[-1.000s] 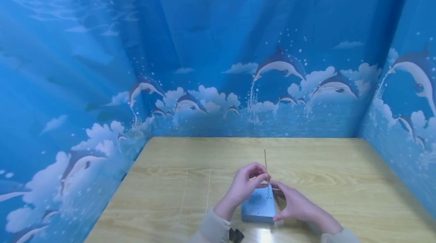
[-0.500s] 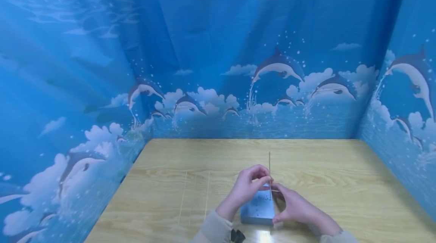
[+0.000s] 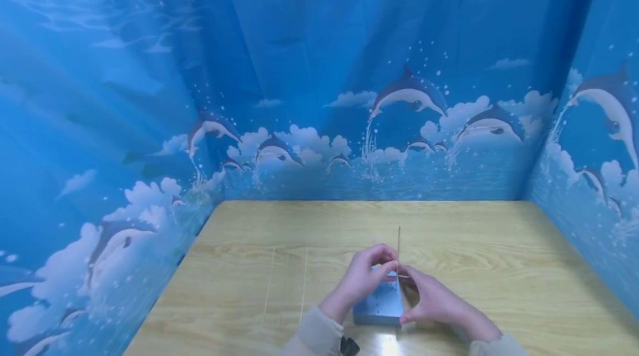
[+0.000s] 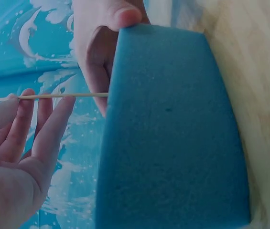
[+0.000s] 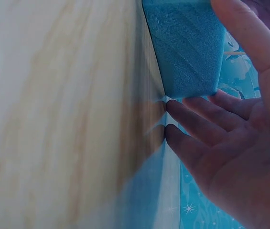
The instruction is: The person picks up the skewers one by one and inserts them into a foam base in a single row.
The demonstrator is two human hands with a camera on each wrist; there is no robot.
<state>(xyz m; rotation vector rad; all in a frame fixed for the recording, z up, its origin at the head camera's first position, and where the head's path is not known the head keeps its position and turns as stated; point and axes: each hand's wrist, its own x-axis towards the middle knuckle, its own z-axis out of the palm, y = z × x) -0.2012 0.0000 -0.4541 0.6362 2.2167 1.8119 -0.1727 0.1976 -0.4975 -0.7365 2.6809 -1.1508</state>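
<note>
A blue foam block (image 3: 378,309) lies on the table, its top dotted with several small dark holes. My left hand (image 3: 363,278) pinches a thin wooden skewer (image 3: 399,239) between thumb and fingers. The skewer stands nearly upright over the block's far right part. In the left wrist view the skewer (image 4: 89,95) meets the top of the foam block (image 4: 173,133); how deep it sits cannot be seen. My right hand (image 3: 434,298) holds the block from the right, thumb at the near corner, fingers at the far end. The right wrist view shows the right hand's fingers (image 5: 197,121) against the block.
The wood-grain table (image 3: 479,245) surrounds the block. Faint pale lines (image 3: 304,284) run across it on the left. A blue dolphin-print curtain (image 3: 299,67) stands along the back and sides. A small black object (image 3: 349,346) shows by the left sleeve.
The skewer's top has moved right and slightly down, and the skewer is more upright. My left hand has shifted a little right with it. The right hand and the block stay about the same.
</note>
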